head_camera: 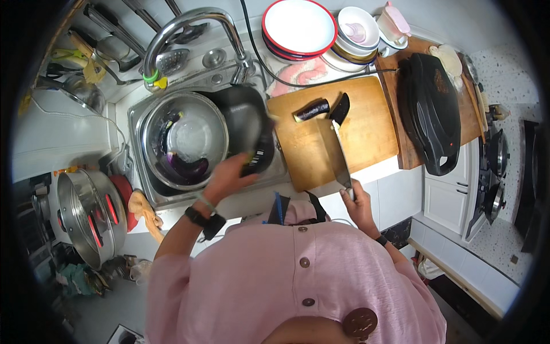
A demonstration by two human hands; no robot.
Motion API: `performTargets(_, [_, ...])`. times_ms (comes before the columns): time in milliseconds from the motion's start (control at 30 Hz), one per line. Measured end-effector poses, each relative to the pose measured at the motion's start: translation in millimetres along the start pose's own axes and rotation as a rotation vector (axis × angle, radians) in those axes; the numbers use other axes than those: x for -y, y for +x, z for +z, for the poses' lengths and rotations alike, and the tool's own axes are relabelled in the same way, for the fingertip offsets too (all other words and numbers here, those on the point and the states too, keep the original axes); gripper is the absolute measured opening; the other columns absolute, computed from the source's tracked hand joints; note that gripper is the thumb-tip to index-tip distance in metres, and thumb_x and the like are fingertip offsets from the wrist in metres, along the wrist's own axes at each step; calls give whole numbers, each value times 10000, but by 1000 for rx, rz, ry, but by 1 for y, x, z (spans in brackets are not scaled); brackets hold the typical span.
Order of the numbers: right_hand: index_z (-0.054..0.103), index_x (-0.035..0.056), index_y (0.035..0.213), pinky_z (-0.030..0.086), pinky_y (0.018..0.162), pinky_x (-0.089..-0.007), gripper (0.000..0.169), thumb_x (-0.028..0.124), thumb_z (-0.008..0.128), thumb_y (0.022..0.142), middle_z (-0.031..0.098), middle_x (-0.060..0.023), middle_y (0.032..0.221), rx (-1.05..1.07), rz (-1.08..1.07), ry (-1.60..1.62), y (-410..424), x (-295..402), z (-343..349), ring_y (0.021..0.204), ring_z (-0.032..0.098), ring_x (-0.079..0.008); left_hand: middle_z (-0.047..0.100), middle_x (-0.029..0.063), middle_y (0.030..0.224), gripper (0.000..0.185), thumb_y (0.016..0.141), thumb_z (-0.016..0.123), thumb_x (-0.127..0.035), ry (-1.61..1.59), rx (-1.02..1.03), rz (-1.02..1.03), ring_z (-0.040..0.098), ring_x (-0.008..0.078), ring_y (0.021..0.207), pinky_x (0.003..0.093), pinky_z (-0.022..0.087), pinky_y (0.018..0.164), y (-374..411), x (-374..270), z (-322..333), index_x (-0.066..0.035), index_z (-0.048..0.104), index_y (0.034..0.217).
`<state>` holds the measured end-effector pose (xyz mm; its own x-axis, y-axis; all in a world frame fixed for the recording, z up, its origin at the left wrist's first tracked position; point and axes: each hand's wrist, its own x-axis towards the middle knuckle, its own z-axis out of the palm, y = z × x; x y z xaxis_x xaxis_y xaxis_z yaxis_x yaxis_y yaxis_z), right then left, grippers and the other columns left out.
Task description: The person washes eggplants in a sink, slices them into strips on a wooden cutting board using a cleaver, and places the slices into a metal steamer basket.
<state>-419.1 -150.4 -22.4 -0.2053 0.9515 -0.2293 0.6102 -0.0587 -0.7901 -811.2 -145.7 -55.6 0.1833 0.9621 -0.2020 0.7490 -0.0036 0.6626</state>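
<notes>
My right hand (359, 206) grips the handle of a cleaver (339, 159), its blade pointing away from me over the wooden cutting board (296, 150). Beyond the blade lie two dark purple eggplant pieces, a stubby one (313, 110) with a pale end and a slanted one (340, 108). My left hand (227, 178) is over the front of the steel sink (279, 170), palm down. A blurred dark shape with a yellowish-green spot is at its fingertips; whether I hold it is unclear. Beside that hand, a steel bowl (223, 142) of water contains eggplants (187, 167).
A chrome faucet (202, 15) arches over the sink. Stacked enamel dishes (299, 26) and a pink cloth (303, 75) sit behind the board. At right is a black electric griddle (429, 112), its cord (275, 77) crossing behind the board. A steel steamer pot (90, 215) stands left.
</notes>
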Motion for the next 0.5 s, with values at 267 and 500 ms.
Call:
performTargets(267, [581, 25, 1168, 525, 742, -376, 246, 92, 669, 949, 642, -211, 920, 84, -58, -22, 8, 3, -22, 834, 655, -372, 649, 169, 960, 493, 781, 791, -374, 273, 230, 215, 677, 377, 904, 465, 551, 766, 60, -69, 68, -31, 569, 1058])
performTargets(500, [586, 24, 1153, 516, 734, -381, 231, 94, 673, 950, 643, -207, 922, 146, -178, -75, 10, -9, -17, 814, 632, -370, 656, 193, 1001, 490, 767, 796, -357, 310, 291, 178, 678, 388, 901, 466, 556, 773, 77, -76, 64, -29, 567, 1050])
